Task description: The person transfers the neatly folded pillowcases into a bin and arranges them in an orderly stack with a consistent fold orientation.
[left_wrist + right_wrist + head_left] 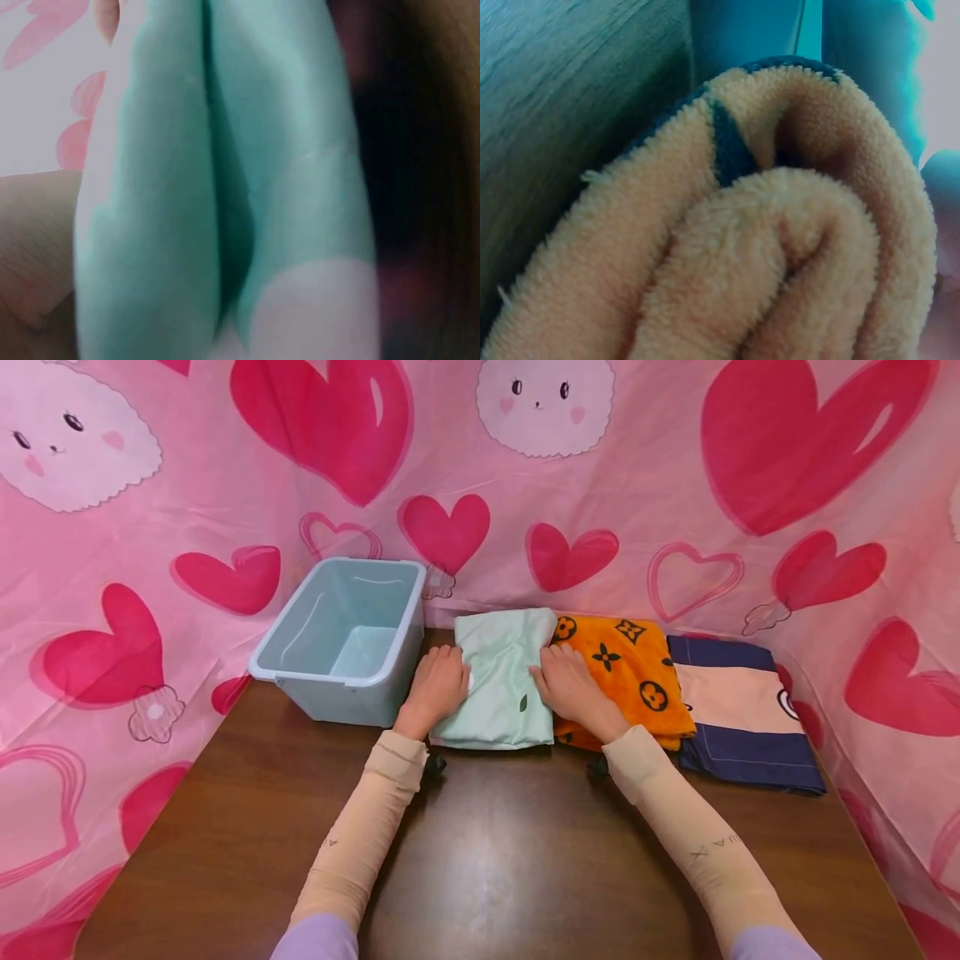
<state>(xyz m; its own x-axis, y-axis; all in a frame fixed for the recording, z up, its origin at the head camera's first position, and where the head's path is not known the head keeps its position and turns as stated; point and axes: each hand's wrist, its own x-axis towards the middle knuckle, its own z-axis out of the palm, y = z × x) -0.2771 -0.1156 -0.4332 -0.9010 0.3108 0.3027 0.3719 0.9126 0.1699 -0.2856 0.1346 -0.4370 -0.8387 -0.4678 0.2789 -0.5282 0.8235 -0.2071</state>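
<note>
At the centre of the head view, a folded mint-green cloth (501, 672) lies on the table (480, 860), smooth and lightly creased. The left hand (435, 687) pinches its left edge, the right hand (576, 687) its right edge. A rigid pale-blue plastic bin (341, 702) stands just beside the left hand, limiting room there; open brown wood runs to the frame's bottom between the forearms. Right of centre, a plush orange cloth (618, 664) shows thick, rounded folds; farther right lies a flat, rectangular navy-and-peach cloth (738, 702).
</note>
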